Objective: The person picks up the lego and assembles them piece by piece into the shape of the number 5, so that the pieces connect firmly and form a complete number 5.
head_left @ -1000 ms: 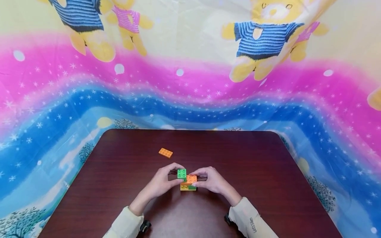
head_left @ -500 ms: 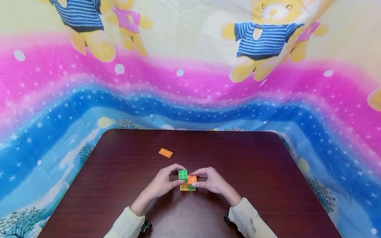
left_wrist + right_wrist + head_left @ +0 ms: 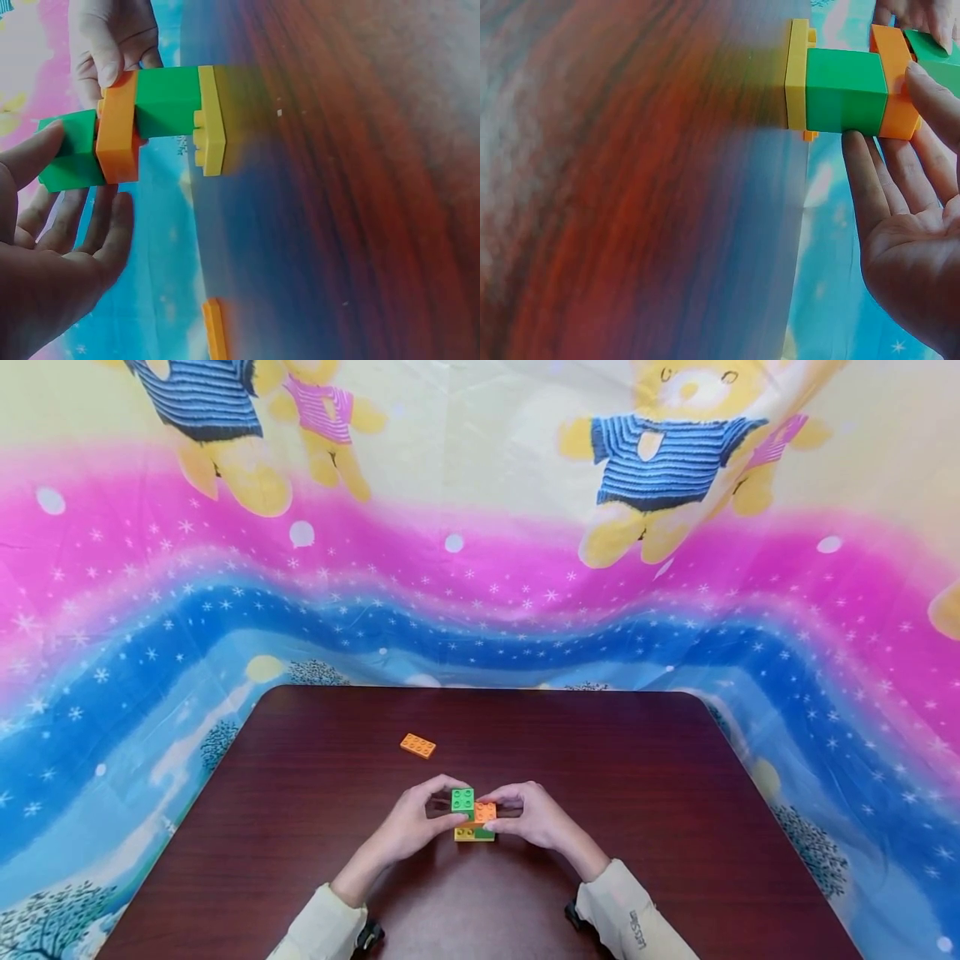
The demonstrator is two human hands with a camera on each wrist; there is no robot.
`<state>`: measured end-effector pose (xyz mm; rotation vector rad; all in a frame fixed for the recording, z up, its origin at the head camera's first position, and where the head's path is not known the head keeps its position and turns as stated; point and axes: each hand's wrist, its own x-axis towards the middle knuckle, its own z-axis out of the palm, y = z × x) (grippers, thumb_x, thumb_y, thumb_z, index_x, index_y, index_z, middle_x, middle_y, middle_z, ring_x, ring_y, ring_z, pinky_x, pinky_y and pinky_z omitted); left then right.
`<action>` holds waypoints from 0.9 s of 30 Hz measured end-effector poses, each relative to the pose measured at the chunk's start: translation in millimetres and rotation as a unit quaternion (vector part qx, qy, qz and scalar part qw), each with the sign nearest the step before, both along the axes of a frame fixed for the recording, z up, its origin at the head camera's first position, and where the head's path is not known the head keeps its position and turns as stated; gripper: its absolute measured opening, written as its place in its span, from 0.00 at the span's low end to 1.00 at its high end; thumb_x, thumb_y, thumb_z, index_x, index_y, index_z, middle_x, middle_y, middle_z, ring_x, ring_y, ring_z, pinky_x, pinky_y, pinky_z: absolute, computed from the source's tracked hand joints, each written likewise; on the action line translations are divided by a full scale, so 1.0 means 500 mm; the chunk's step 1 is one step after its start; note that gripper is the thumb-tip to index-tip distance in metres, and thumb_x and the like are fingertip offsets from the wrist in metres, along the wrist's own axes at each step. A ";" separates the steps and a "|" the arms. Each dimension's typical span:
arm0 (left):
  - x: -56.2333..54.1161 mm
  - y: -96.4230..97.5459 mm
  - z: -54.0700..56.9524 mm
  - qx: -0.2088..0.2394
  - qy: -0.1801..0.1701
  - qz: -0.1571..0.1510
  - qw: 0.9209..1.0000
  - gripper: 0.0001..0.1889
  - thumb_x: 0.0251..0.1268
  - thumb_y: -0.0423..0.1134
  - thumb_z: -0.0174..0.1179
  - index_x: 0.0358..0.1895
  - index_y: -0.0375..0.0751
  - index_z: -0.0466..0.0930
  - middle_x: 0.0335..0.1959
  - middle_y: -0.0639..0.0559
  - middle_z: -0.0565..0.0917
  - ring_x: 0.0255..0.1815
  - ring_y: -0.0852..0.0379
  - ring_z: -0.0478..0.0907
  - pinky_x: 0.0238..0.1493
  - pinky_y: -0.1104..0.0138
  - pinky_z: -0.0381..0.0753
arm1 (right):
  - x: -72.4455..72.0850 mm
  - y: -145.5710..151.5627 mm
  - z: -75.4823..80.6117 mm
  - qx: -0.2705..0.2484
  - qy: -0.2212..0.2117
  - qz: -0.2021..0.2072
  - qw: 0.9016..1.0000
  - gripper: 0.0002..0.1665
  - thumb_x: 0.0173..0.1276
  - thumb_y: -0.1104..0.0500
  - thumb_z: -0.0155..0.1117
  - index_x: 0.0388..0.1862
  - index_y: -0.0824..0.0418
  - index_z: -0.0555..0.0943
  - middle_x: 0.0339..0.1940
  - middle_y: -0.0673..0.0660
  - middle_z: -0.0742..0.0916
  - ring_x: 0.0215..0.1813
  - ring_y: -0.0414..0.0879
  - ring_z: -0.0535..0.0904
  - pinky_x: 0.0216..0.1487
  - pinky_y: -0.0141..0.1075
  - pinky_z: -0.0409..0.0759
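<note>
Near the table's front stands a small stack of toy building blocks. A thin yellow plate (image 3: pixel 213 124) lies at the bottom, with a green block (image 3: pixel 169 103) on its right half. Above that block is an orange plate (image 3: pixel 487 811), which overhangs to the left. A second green block (image 3: pixel 462 798) sits over the orange plate's left end; a narrow dark line shows between them in the left wrist view. My left hand (image 3: pixel 411 817) pinches this upper green block between thumb and fingers. With thumb and fingers, my right hand (image 3: pixel 537 814) holds the orange plate from the right, one finger reaching the lower green block.
A loose orange plate (image 3: pixel 417 745) with several studs lies farther back on the dark wooden table (image 3: pixel 600 752), left of the stack. A patterned cloth (image 3: pixel 480 568) hangs behind the table and along its sides.
My left hand has shifted slightly right with the upper green block, over the orange plate's left end. The right hand and the rest of the stack stay put.
</note>
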<state>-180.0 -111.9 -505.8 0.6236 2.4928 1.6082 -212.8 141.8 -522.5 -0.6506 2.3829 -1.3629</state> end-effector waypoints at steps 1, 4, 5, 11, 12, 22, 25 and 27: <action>0.001 0.000 -0.002 0.005 -0.004 -0.001 1.000 0.18 0.68 0.40 0.71 0.58 0.53 0.81 0.52 0.54 0.87 0.55 0.48 0.84 0.59 0.51 0.84 | 0.000 0.001 0.000 0.000 0.000 0.000 1.000 0.22 0.63 0.55 0.79 0.57 0.52 0.88 0.55 0.54 0.90 0.56 0.49 0.88 0.57 0.44 0.87; 0.002 0.003 -0.006 0.021 -0.023 -0.006 0.999 0.18 0.69 0.40 0.70 0.59 0.54 0.80 0.55 0.54 0.85 0.58 0.48 0.84 0.60 0.52 0.84 | 0.001 0.002 0.000 -0.001 0.002 -0.001 1.000 0.22 0.63 0.55 0.79 0.57 0.53 0.88 0.55 0.55 0.90 0.56 0.49 0.88 0.57 0.45 0.86; 0.002 0.003 -0.007 0.026 -0.028 -0.007 0.999 0.18 0.69 0.40 0.69 0.59 0.54 0.80 0.56 0.54 0.85 0.59 0.48 0.83 0.61 0.52 0.84 | 0.002 0.003 0.000 -0.001 0.003 0.000 1.000 0.22 0.64 0.55 0.78 0.57 0.53 0.88 0.55 0.55 0.90 0.57 0.50 0.88 0.58 0.46 0.86; 0.003 0.003 -0.010 0.037 -0.042 -0.009 0.998 0.17 0.70 0.41 0.68 0.59 0.58 0.78 0.59 0.55 0.83 0.63 0.47 0.81 0.65 0.44 0.79 | 0.001 0.003 -0.001 0.001 0.006 0.000 1.000 0.21 0.63 0.54 0.79 0.56 0.52 0.88 0.55 0.54 0.90 0.56 0.49 0.88 0.57 0.45 0.86; 0.003 0.003 -0.010 0.038 -0.043 -0.009 0.998 0.18 0.70 0.41 0.68 0.59 0.58 0.78 0.59 0.55 0.83 0.63 0.46 0.81 0.66 0.44 0.79 | 0.001 0.003 -0.002 0.001 0.006 -0.001 1.000 0.21 0.63 0.54 0.79 0.56 0.52 0.88 0.55 0.54 0.90 0.56 0.49 0.88 0.57 0.45 0.86; 0.005 0.002 -0.014 0.028 -0.040 -0.003 0.999 0.18 0.71 0.40 0.67 0.60 0.59 0.78 0.58 0.55 0.83 0.61 0.49 0.81 0.62 0.53 0.83 | 0.000 0.003 -0.002 0.001 0.006 -0.001 1.000 0.22 0.63 0.54 0.79 0.56 0.51 0.88 0.55 0.54 0.90 0.57 0.50 0.88 0.58 0.47 0.86; 0.004 0.001 -0.016 0.026 -0.039 -0.003 0.999 0.18 0.71 0.41 0.68 0.60 0.59 0.78 0.58 0.56 0.83 0.61 0.49 0.81 0.61 0.56 0.84 | 0.001 0.001 -0.002 0.001 0.009 -0.001 1.000 0.22 0.63 0.54 0.79 0.56 0.51 0.88 0.55 0.54 0.90 0.57 0.50 0.88 0.58 0.47 0.86; 0.003 0.000 -0.017 0.024 -0.036 -0.004 0.999 0.18 0.71 0.41 0.68 0.61 0.58 0.79 0.58 0.56 0.83 0.61 0.49 0.81 0.60 0.57 0.84 | 0.001 0.001 -0.003 0.000 0.009 0.000 1.000 0.22 0.63 0.54 0.79 0.56 0.51 0.88 0.55 0.54 0.90 0.57 0.50 0.88 0.58 0.47 0.86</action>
